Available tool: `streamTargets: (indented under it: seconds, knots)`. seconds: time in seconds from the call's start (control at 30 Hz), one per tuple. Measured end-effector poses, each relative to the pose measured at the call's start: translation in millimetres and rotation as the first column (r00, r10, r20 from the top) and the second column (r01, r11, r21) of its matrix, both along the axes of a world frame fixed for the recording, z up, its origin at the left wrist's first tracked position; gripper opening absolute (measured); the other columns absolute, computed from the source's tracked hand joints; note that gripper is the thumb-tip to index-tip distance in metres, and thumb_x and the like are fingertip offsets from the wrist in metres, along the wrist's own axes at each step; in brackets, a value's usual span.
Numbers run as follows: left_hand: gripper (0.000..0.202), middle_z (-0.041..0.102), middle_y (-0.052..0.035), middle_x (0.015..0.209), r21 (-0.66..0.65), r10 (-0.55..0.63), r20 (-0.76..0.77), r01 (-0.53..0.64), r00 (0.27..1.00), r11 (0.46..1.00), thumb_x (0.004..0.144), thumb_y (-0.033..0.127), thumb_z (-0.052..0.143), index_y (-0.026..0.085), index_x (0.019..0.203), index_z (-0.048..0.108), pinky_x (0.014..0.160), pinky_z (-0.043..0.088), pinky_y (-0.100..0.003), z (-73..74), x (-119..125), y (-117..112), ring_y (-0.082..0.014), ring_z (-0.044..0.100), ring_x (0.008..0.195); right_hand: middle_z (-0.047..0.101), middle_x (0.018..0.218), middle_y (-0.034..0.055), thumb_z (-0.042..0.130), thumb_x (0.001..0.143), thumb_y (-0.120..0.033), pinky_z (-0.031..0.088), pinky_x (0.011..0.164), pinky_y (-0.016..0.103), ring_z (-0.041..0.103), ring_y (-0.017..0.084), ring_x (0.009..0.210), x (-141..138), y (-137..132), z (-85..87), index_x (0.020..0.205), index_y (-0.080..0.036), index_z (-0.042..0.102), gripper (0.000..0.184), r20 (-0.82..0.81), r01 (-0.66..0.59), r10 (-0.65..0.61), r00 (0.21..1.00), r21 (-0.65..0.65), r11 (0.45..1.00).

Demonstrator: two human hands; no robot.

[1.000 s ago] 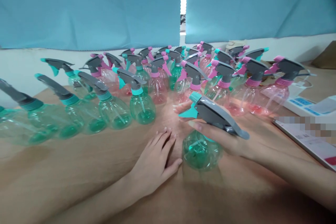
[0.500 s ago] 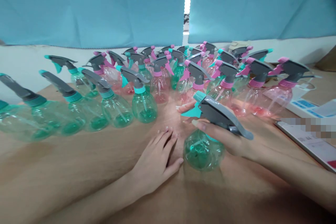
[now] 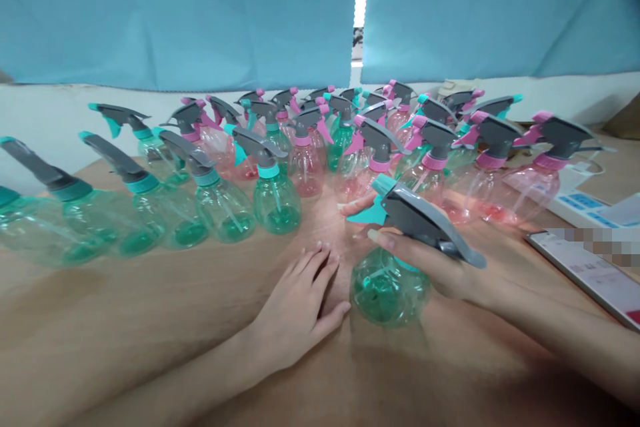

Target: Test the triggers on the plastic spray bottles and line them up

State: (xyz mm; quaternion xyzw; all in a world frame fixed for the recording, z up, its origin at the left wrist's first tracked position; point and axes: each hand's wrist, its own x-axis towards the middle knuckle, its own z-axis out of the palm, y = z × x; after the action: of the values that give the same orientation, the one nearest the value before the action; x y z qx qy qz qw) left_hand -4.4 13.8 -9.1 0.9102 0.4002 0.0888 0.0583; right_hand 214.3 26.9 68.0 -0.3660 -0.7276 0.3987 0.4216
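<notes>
A green spray bottle [image 3: 387, 290] with a grey and teal trigger head is in my right hand [image 3: 440, 267], tilted a little towards the left. The fingers wrap round its neck below the trigger head, and part of the neck is hidden behind them. My left hand [image 3: 300, 300] lies flat on the wooden table [image 3: 165, 340], palm down, fingers stretched out. Its thumb tip is close to the bottle's left side. Nothing is held in it. The nearest standing bottle ahead of it is a green spray bottle [image 3: 277, 203].
Several green spray bottles [image 3: 135, 213] stand in a row at the left. Several pink spray bottles [image 3: 525, 187] stand at the right, with mixed ones behind. A phone [image 3: 585, 280] and a white power strip [image 3: 575, 203] lie at the right. A blue curtain [image 3: 175, 20] hangs behind.
Almost nothing differs. The whole scene has shifted very slightly to the right in view; both hands and the held spray bottle keep their pose.
</notes>
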Motion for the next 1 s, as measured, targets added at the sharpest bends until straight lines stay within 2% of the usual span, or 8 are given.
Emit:
streamTargets:
  seconds: [0.1, 0.2, 0.33, 0.4, 0.5, 0.6, 0.8, 1.0]
  knots:
    - [0.061, 0.041, -0.0184, 0.147, 0.004, 0.000, -0.004, 0.000, 1.000, 1.000, 0.095, 0.048, 0.049, 0.009, 0.141, 0.041, 0.112, 0.029, -0.050, -0.7, -0.2, -0.1, -0.0314, 0.033, 0.138, 0.040, 0.058, -0.0045, 0.056, 0.088, -0.038, 0.030, 0.044, 0.024, 0.036, 0.010, 0.051, -1.4, -0.5, 2.4, 0.062, -0.022, 0.050, 0.031, -0.001, 0.020, -0.020, 1.000, 0.006, 1.000]
    - [0.060, 0.042, -0.0172, 0.147, 0.005, -0.003, 0.012, 0.003, 1.000, 1.000, 0.095, 0.048, 0.048, 0.011, 0.142, 0.041, 0.112, 0.029, -0.050, -0.7, -0.4, 0.2, -0.0309, 0.033, 0.138, 0.043, 0.059, -0.0038, 0.055, 0.088, -0.040, 0.034, 0.045, 0.024, 0.040, 0.010, 0.052, -1.5, -0.6, 2.1, 0.063, -0.022, 0.051, 0.031, -0.015, -0.016, 0.015, 1.000, -0.012, 1.000]
    - [0.059, 0.041, -0.0171, 0.148, -0.010, -0.006, 0.026, 0.006, 1.000, 1.000, 0.096, 0.047, 0.048, 0.012, 0.143, 0.039, 0.111, 0.029, -0.050, -0.3, -0.4, 0.3, -0.0312, 0.033, 0.139, 0.044, 0.057, -0.0031, 0.055, 0.089, -0.043, 0.036, 0.044, 0.025, 0.042, 0.011, 0.051, 1.7, 0.1, -3.3, 0.063, -0.023, 0.054, 0.033, 0.022, 0.029, -0.030, 0.999, 0.039, 0.999]
    - [0.060, 0.041, -0.0168, 0.148, -0.007, -0.004, 0.025, 0.004, 1.000, 1.000, 0.095, 0.048, 0.048, 0.013, 0.143, 0.039, 0.111, 0.030, -0.050, 0.0, -0.3, 0.4, -0.0313, 0.033, 0.138, 0.050, 0.059, -0.0023, 0.054, 0.090, -0.043, 0.041, 0.047, 0.027, 0.047, 0.013, 0.052, 3.5, 0.3, -4.5, 0.072, -0.024, 0.061, 0.027, 0.042, 0.045, -0.047, 0.998, 0.049, 0.998]
    - [0.060, 0.041, -0.0172, 0.147, -0.003, 0.003, 0.009, -0.003, 1.000, 1.000, 0.095, 0.048, 0.049, 0.011, 0.142, 0.040, 0.112, 0.029, -0.050, 0.7, 0.0, 0.5, -0.0310, 0.033, 0.138, 0.060, 0.067, -0.0015, 0.055, 0.090, -0.042, 0.046, 0.052, 0.028, 0.053, 0.014, 0.054, 4.6, 0.5, -1.6, 0.095, -0.028, 0.066, 0.019, 0.046, 0.020, -0.022, 0.999, 0.047, 0.999]
    - [0.061, 0.041, -0.0182, 0.147, -0.007, 0.000, -0.010, 0.000, 1.000, 1.000, 0.095, 0.048, 0.048, 0.009, 0.141, 0.041, 0.112, 0.029, -0.049, 1.2, 0.5, 0.5, -0.0310, 0.033, 0.139, 0.066, 0.077, -0.0001, 0.055, 0.090, -0.042, 0.049, 0.055, 0.029, 0.058, 0.015, 0.057, 4.6, 0.8, 1.7, 0.114, -0.030, 0.062, 0.028, 0.028, -0.019, 0.018, 0.999, 0.036, 0.999]
    - [0.061, 0.042, -0.0194, 0.146, -0.004, -0.001, -0.012, 0.001, 1.000, 1.000, 0.095, 0.047, 0.050, 0.006, 0.140, 0.043, 0.112, 0.029, -0.050, 0.5, 0.7, 0.4, -0.0319, 0.034, 0.138, 0.060, 0.061, -0.0013, 0.055, 0.090, -0.042, 0.050, 0.052, 0.032, 0.058, 0.018, 0.055, 5.1, 1.0, -3.4, 0.108, -0.033, 0.065, 0.023, 0.027, -0.005, 0.004, 1.000, 0.038, 0.999]
    - [0.062, 0.041, -0.0193, 0.147, 0.003, -0.008, -0.002, 0.008, 1.000, 1.000, 0.095, 0.047, 0.050, 0.006, 0.140, 0.042, 0.112, 0.030, -0.050, 0.6, 0.0, 0.6, -0.0319, 0.034, 0.138, 0.062, 0.066, -0.0003, 0.052, 0.091, -0.043, 0.050, 0.057, 0.032, 0.058, 0.018, 0.060, 4.1, 0.8, -1.2, 0.108, -0.031, 0.065, 0.024, 0.072, -0.011, 0.006, 0.997, 0.060, 0.998]
